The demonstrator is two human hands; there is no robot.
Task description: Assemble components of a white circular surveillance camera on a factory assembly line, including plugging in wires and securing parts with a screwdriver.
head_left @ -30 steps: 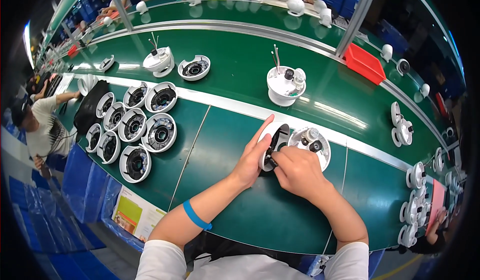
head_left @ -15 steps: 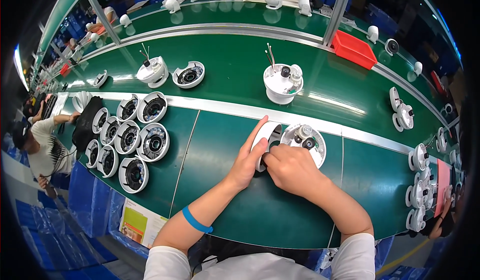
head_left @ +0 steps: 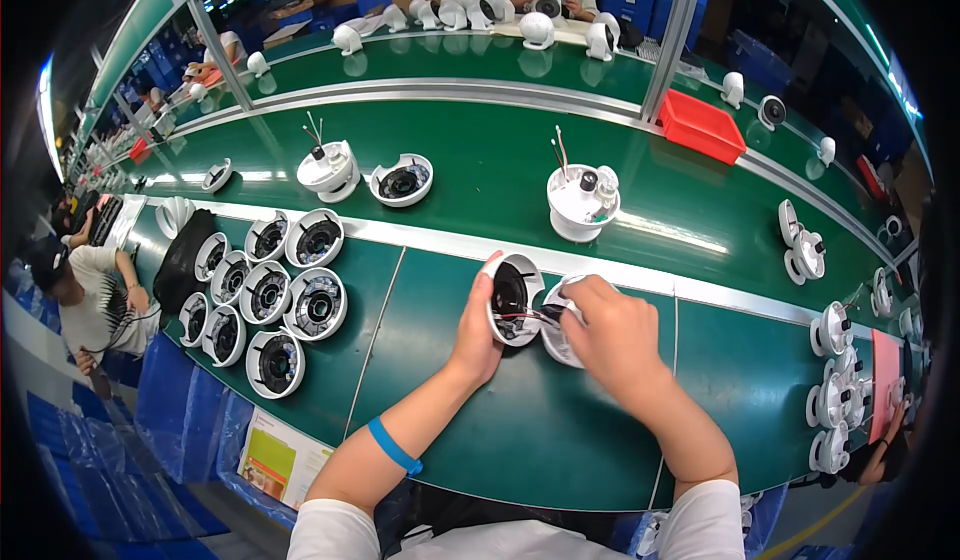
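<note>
My left hand (head_left: 476, 335) grips a white round camera housing (head_left: 533, 280) by its left side, tilted so the black inside shows. Thin red and dark wires (head_left: 517, 315) run from that inside toward my right hand (head_left: 618, 338). The right fingers are closed around the wires near a small black part (head_left: 551, 313). Beneath this hand, a white camera base (head_left: 562, 348) rests on the green table, largely hidden by the fingers. The two white pieces sit side by side, very close together.
Several open white housings (head_left: 317, 305) stand grouped at left beside a black bag (head_left: 183, 260). On the green belt beyond are a white base with upright wires (head_left: 583, 207) and a red tray (head_left: 702, 128). White camera assemblies (head_left: 832, 400) line the right side. Other people work nearby.
The housing in my left hand has turned so its black inside faces me. My right hand has drawn back to the right, with wires now showing between the pieces. The whole view has shifted slightly.
</note>
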